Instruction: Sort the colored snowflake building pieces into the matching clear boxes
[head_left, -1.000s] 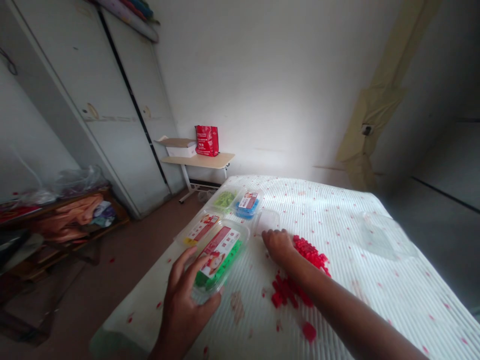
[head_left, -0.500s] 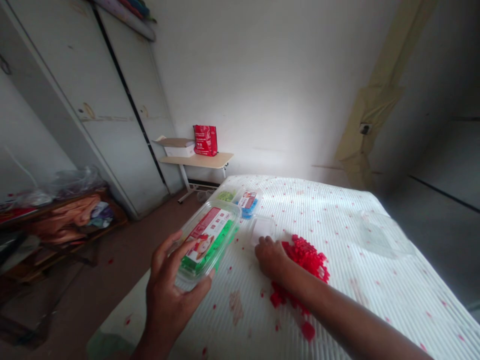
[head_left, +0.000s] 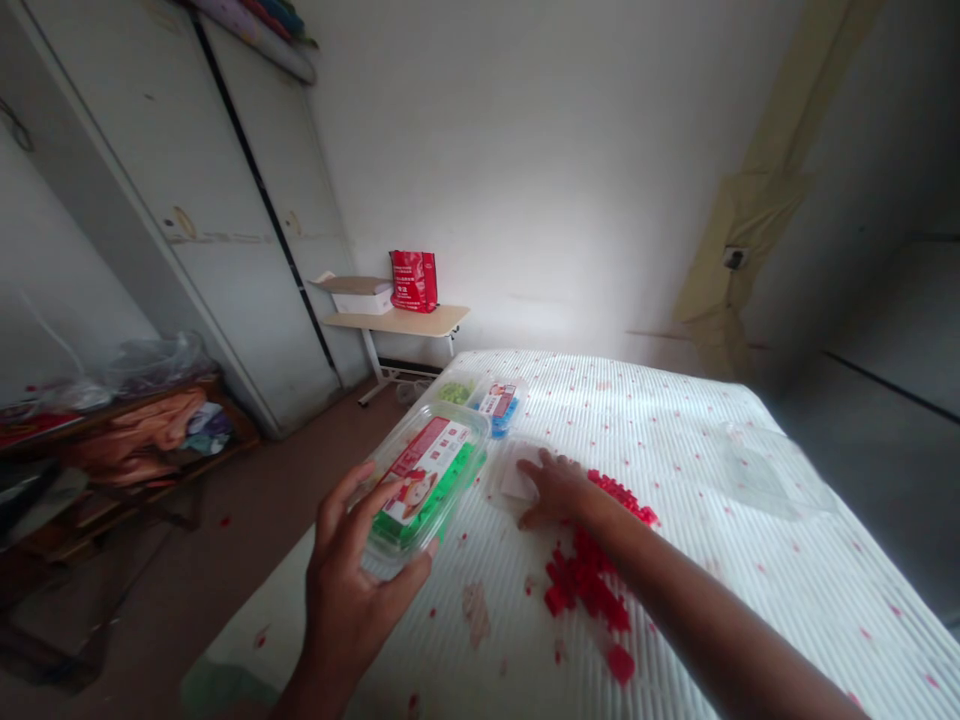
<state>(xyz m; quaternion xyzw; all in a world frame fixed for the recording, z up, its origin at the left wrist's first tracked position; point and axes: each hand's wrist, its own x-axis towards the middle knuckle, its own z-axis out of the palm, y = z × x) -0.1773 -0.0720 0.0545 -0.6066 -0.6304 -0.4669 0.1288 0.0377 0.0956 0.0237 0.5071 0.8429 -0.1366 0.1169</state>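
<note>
My left hand [head_left: 356, 575] grips the near end of a clear plastic box [head_left: 427, 475] with green pieces inside and a red-and-white label on its lid. The box looks tilted above the bed. With fingers spread, my right hand [head_left: 559, 487] is over a small clear tray [head_left: 510, 480] that has a whitish bottom. I cannot tell whether the fingertips touch it. A heap of red plastic blocks [head_left: 589, 580] lies under and beside my right wrist, partly hidden by the forearm.
Beyond the green box stand a clear box with blue pieces [head_left: 499, 405] and one with pale green pieces [head_left: 454, 392]. A clear lid or tray [head_left: 776, 470] lies at right on the striped sheet [head_left: 720, 620]. A small table [head_left: 420, 320] stands behind, carrying a red bag [head_left: 412, 281].
My right hand has opened from a closed shape and shifted slightly right and up over the small tray. The left hand still holds the green box, slightly further right in view.
</note>
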